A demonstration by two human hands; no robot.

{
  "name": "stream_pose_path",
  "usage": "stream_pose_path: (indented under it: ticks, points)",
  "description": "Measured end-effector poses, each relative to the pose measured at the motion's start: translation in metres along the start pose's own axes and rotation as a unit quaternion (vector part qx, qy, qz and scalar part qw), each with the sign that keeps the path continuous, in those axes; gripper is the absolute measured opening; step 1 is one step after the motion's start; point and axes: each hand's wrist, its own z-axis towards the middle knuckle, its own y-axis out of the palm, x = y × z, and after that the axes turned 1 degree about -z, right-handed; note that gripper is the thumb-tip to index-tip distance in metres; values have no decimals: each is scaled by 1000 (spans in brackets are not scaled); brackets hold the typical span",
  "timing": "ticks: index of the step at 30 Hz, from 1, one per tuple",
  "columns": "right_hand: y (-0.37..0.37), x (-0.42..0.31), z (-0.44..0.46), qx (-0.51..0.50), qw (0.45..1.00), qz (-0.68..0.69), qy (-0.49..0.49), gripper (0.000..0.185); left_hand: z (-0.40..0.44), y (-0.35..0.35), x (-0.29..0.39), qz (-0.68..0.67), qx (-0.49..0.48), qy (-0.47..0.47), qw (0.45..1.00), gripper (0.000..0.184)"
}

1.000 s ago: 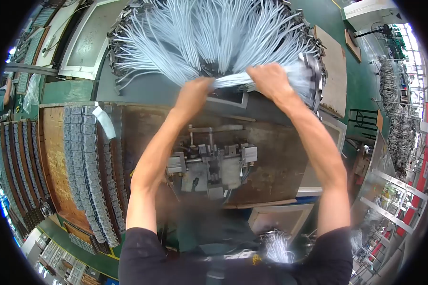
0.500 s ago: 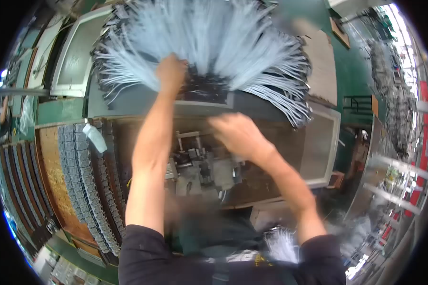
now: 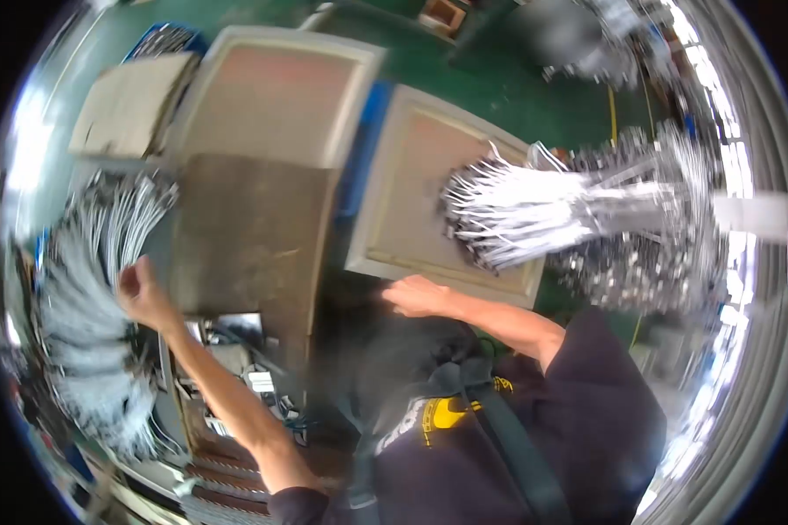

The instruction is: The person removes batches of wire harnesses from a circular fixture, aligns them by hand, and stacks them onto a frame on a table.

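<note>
At the left, a wide fan of grey-white cables (image 3: pixel 83 297) with dark ends lies spread out. My left hand (image 3: pixel 144 297) is at the inner edge of this fan, its fingers curled together; whether a cable is between them I cannot make out. My right hand (image 3: pixel 416 296) is in front of my body, near the lower edge of a pale framed board (image 3: pixel 381 249). Its fingers are curled in, and anything inside them is hidden. A thick bundle of white cables (image 3: pixel 521 210) lies across that board, to the right and beyond my right hand.
A brown bench top (image 3: pixel 245 249) runs between my arms, with a second framed board (image 3: pixel 276 96) at its far end. Small metal fixtures (image 3: pixel 258 381) sit below my left forearm. A cardboard piece (image 3: pixel 131 105) and a blue bin (image 3: pixel 197 44) stand at the far left.
My view has swung to the right, so the cable fan now appears at the left and the white bundle has come into sight. My right hand has moved away from the metal fixtures.
</note>
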Motion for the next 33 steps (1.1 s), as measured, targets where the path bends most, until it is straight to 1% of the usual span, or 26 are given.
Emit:
stream_pose_path:
  ticks: [1,2,3,4,5,6,7,8,9,10,12,13,15,17,18,19,20,22,24,26,27,28,30,31,32,33]
  points:
    - [4,10,-19,34,999,17,4,22,-51,54,57,-9,-105,-7,994,26]
    - [8,22,-42,52,998,34,16,22,-104,107,90,-27,-159,71,984,22]
    - [14,30,-62,123,990,72,18,23,-160,142,148,12,-252,90,964,20]
    - [17,39,-83,195,975,105,19,25,-212,174,175,12,-363,134,922,22]
    - [13,50,-106,158,977,121,73,29,-264,204,196,-65,-497,-13,865,24]
    - [13,62,-126,173,973,130,77,29,-313,233,201,-124,-552,29,824,27]
    - [14,76,-146,149,966,157,145,35,-354,248,233,-98,-590,85,797,31]
    - [19,89,-168,120,953,184,210,41,-392,266,244,-115,-634,98,758,32]
    - [26,100,-189,128,949,197,212,41,-424,279,250,-128,-677,109,717,33]
    - [33,112,-209,188,928,199,252,39,-447,286,262,-105,-712,143,680,35]
    - [44,135,-245,300,873,195,332,36,-486,291,265,-80,-759,143,630,35]
    - [47,146,-261,307,867,203,335,36,-504,288,261,-92,-735,184,646,34]
    - [48,164,-285,416,770,240,420,38,-532,275,256,-97,-681,248,682,30]
    - [18,166,-298,552,696,221,402,45,-552,267,226,-52,-679,252,688,29]
    - [-4,162,-302,555,692,226,402,45,-558,262,215,-10,-670,250,699,28]
    - [-29,154,-302,639,668,149,351,51,-557,252,213,36,-702,247,667,31]
    - [-44,151,-295,714,632,69,294,57,-557,243,210,39,-703,250,665,31]
    - [-55,155,-274,710,628,78,307,59,-556,231,205,-4,-706,292,645,32]
    - [-57,153,-260,705,627,89,320,62,-555,230,207,7,-711,277,647,36]
    - [-58,154,-252,693,601,129,377,60,-551,239,213,2,-686,245,685,40]
    - [-58,150,-253,711,586,142,362,55,-546,242,211,22,-701,235,673,48]
    - [-50,147,-255,710,587,144,362,55,-545,243,210,23,-701,233,673,48]
    - [-24,146,-267,688,612,98,377,50,-546,246,210,1,-710,198,676,48]
    - [-16,146,-274,694,605,151,360,45,-546,245,217,3,-701,226,676,50]
    - [-8,144,-282,693,606,150,361,45,-546,246,223,2,-702,225,676,50]
    - [-5,139,-292,709,601,160,332,44,-549,246,229,15,-724,177,667,51]
